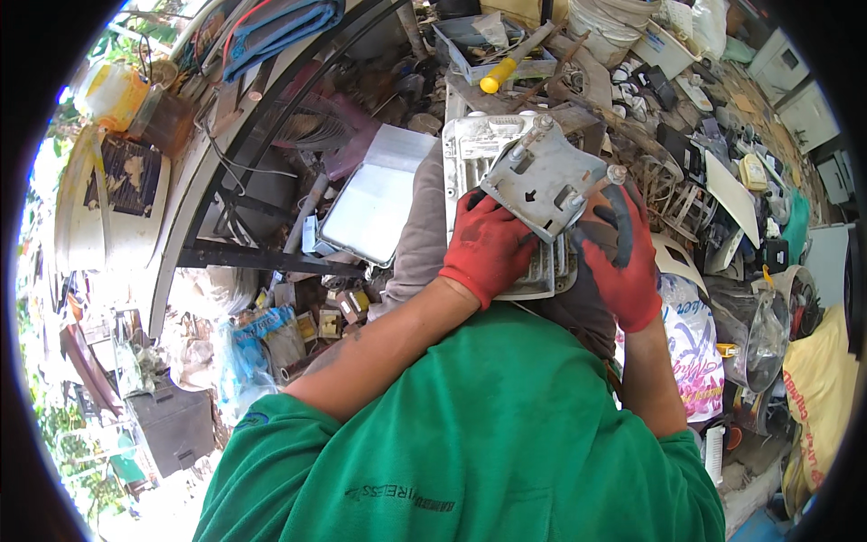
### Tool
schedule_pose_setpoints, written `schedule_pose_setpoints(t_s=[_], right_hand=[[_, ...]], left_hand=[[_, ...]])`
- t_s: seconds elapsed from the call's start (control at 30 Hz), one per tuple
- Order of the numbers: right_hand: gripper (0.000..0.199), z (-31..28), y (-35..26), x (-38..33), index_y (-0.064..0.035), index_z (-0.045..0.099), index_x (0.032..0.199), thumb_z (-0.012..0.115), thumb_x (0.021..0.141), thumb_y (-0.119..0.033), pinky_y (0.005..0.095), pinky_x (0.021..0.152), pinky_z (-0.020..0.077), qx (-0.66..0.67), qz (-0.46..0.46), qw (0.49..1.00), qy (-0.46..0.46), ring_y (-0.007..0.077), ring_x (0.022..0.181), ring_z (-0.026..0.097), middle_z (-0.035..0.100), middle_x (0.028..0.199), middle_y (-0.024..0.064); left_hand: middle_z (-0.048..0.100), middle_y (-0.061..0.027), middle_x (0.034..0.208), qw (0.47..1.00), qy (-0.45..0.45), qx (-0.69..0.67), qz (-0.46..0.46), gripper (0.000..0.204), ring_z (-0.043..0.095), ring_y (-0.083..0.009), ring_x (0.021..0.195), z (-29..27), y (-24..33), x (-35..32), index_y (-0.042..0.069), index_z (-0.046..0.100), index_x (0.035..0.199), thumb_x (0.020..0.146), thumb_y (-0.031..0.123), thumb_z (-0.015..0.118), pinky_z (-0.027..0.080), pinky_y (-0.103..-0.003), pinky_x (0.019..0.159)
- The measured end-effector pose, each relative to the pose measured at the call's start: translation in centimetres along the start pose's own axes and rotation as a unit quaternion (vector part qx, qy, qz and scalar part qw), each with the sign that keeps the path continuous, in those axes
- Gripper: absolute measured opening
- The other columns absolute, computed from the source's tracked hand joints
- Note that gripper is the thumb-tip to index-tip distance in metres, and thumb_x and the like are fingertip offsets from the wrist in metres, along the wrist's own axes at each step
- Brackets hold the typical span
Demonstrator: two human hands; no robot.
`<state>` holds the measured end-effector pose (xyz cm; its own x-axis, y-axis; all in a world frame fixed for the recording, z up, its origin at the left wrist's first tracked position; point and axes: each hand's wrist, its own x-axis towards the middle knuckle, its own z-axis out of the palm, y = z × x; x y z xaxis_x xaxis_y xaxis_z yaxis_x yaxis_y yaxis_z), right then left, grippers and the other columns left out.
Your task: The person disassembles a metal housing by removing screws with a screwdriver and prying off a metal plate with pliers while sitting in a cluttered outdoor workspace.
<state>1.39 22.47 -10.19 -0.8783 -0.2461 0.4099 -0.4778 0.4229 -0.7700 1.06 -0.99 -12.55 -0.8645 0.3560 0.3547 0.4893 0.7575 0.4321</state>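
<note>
A grey metal bracket (544, 181) with slots and two long bolts is tilted over a pale finned metal housing (462, 149) on my lap. My left hand (488, 246), in a red glove with dark fingers, is closed on the bracket's lower left edge; its fingertips are partly hidden. To the right, my right hand (625, 264), gloved the same way, has its fingers spread and curved, with the thumb apart. It is close to the bracket's right-hand bolt (596, 186), and nothing shows inside it.
A yellow-handled tool (499, 76) lies by a grey crate (470, 56) ahead. A white shallow tray (377, 199) and a black metal frame (262, 257) stand left. Scrap parts and a printed plastic bag (692, 348) crowd the right. A white bucket (607, 27) stands far back.
</note>
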Motion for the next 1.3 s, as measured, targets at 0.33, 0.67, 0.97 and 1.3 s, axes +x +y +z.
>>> schedule_pose_setpoints(t_s=[0.33, 0.67, 0.97, 1.3], right_hand=[[0.063, 0.2, 1.1, 2.9, -0.0004, 0.053, 0.144, 0.073, 0.085, 0.0, 0.0377, 0.11, 0.0471, 0.148, 0.032, 0.988, 0.007, 0.0257, 0.133, 0.053, 0.049, 0.148, 0.0147], [0.044, 0.9, 1.4, 3.3, 0.0022, 0.067, 0.123, 0.076, 0.081, -0.002, 0.0339, 0.097, 0.0533, 0.117, -0.001, 0.992, 0.043, 0.0212, 0.118, 0.061, 0.055, 0.135, 0.0133], [0.039, 1.6, 2.1, 1.0, 0.0045, 0.064, 0.124, 0.073, 0.087, -0.002, 0.0336, 0.099, 0.0501, 0.137, 0.087, 0.979, 0.12, 0.0184, 0.111, 0.063, 0.065, 0.119, 0.0093], [0.042, 1.6, 0.7, 1.5, 0.0012, 0.066, 0.114, 0.08, 0.074, 0.001, 0.0384, 0.109, 0.0429, 0.135, 0.047, 0.981, 0.135, 0.0261, 0.131, 0.051, 0.052, 0.137, 0.015]], left_hand=[[0.073, 0.0019, 0.116, 0.998, -0.013, 0.053, 0.026, 0.023, 0.056, -0.0239, 0.125, -0.5, 0.1, -0.4, 0.027, 0.079, 0.105, 0.082, 0.026, 0.076, 0.031, -0.056, 0.11], [0.071, 0.0044, 0.119, 0.999, 0.014, 0.039, -0.01, 0.023, 0.053, -0.0227, 0.13, 0.5, 0.1, -0.9, 0.029, 0.078, 0.105, 0.082, 0.026, 0.076, 0.031, -0.057, 0.11], [0.07, 0.0066, 0.123, 0.994, -0.086, 0.03, 0.058, 0.024, 0.05, -0.0241, 0.132, -0.9, -1.3, 0.7, 0.032, 0.079, 0.104, 0.081, 0.029, 0.077, 0.033, -0.056, 0.107], [0.07, 0.0048, 0.12, 0.999, 0.009, -0.032, -0.024, 0.031, 0.053, -0.0266, 0.125, -0.9, 0.1, 0.5, 0.032, 0.078, 0.107, 0.077, 0.037, 0.08, 0.033, -0.057, 0.106]])
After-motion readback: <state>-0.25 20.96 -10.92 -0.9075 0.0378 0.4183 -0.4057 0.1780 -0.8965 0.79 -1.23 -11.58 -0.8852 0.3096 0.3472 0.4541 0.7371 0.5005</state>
